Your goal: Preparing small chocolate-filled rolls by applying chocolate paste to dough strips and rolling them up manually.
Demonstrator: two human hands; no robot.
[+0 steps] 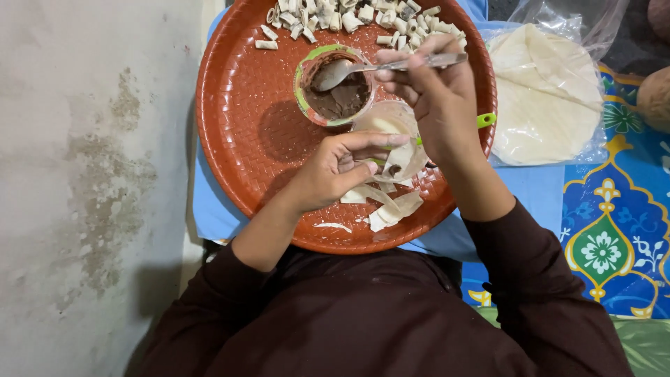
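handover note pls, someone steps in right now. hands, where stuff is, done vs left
Right hand: holds a spoon, bowl end in the cup of brown filling.
Left hand: holds a wrapper piece over the tray, with a small dab of filling on it.
Tray: red, round; rolled pieces piled at the far edge, cut wrapper strips at the near edge.
Wrapper stack: in a clear bag to the right of the tray.
Done: many rolls made.
Left: more filling on the held piece, roll it; strips and stack unused.
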